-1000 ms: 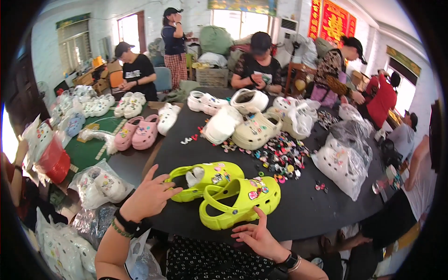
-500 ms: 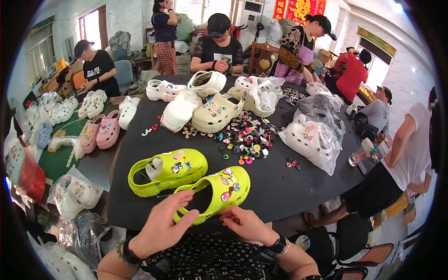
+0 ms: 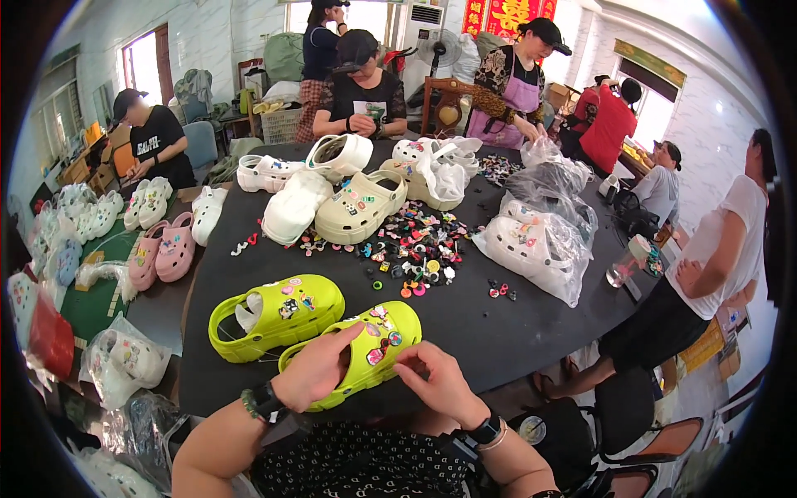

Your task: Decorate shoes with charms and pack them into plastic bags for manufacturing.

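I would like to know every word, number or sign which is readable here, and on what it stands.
Wording not copied here.
Red wall poster: large yellow characters, cut by the top edge.
Leftmost person's black T-shirt: white capital letters.
Wearer's black garment: small repeated letter-like marks, too small to read.
Charms on the lime clogs: too small to read.

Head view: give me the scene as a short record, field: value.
left hand: at the foot opening of the nearer lime-green clog; grip unclear
right hand: beside that clog's right side, fingers bent; contact unclear
other lime-green clog: beyond and to the left, something white inside
surface: black tabletop
loose shoe charms: multicoloured heap beside a beige clog
bagged white clogs: right of the heap
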Motion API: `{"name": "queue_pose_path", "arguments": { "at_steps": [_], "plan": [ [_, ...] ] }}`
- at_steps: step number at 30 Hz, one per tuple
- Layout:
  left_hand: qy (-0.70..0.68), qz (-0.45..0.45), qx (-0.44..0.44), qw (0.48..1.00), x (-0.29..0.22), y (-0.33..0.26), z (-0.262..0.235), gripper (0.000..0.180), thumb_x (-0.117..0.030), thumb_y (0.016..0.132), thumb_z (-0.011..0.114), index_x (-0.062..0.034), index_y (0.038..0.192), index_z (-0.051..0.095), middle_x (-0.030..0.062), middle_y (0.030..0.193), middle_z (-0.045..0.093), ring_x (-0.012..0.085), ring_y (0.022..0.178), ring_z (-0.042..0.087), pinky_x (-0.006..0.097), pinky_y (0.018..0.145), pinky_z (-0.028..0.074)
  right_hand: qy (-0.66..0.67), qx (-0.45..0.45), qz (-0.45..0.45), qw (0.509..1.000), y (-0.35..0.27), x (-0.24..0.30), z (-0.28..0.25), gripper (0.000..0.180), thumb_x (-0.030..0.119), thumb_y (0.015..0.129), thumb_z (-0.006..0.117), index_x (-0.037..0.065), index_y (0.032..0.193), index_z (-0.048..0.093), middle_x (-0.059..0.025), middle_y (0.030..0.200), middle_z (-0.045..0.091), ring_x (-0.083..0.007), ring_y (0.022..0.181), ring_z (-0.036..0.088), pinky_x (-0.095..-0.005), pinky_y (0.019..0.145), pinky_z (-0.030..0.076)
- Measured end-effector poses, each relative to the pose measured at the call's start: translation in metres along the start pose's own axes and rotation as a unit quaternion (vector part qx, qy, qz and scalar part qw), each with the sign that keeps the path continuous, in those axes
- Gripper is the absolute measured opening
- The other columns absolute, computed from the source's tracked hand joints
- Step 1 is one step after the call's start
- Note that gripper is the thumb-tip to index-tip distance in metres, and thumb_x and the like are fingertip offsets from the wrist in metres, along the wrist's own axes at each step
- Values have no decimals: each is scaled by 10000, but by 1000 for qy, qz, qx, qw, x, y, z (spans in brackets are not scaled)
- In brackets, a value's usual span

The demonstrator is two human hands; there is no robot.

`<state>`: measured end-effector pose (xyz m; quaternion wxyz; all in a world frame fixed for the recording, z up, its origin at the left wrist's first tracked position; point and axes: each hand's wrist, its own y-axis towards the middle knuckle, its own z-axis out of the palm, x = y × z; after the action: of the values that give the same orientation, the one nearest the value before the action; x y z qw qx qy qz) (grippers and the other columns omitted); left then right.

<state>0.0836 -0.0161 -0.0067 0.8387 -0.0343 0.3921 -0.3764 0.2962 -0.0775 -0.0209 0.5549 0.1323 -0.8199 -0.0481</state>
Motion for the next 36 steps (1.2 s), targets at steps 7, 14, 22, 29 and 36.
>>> {"name": "queue_pose_path", "arguments": {
  "at_steps": [7,14,22,29,36],
  "plan": [
    [-5,22,-26,999,6,14,-9,374,-207,984,570,31,1271,547,138,1172,655,227,993,679,375,874,560,-168,-75,-111,977,47,-12,-11,414,200,746,825,48,1048,588,-117,1069,552,-329,1048,527,-407,913,454],
    [7,35,5,999,8,15,-4,342,-128,962,545,44,1257,548,153,1164,650,237,1005,677,375,876,555,-189,-8,-145,971,78,-25,-4,459,267,644,888,75,954,608,-86,1001,553,-324,1066,493,-414,943,415],
    [-23,15,41,999,12,17,-17,390,-40,919,531,57,1294,486,172,1198,613,292,1081,635,444,956,516,-150,13,-62,987,87,-23,-4,478,325,592,911,80,895,633,-58,927,564,-285,997,522,-387,910,427],
    [14,26,31,999,6,11,-5,453,-17,920,513,54,1361,435,166,1263,584,271,1106,628,399,964,513,-138,0,-54,989,87,-26,-5,406,296,633,896,80,882,659,-66,919,586,-291,992,539,-397,891,451],
    [32,20,30,999,7,11,-9,459,18,913,487,73,1365,430,178,1294,573,286,1136,618,418,990,505,-123,-23,-37,992,82,-25,-2,320,222,687,871,101,916,684,-77,1038,637,-272,1092,562,-379,946,463]
  ]
}}
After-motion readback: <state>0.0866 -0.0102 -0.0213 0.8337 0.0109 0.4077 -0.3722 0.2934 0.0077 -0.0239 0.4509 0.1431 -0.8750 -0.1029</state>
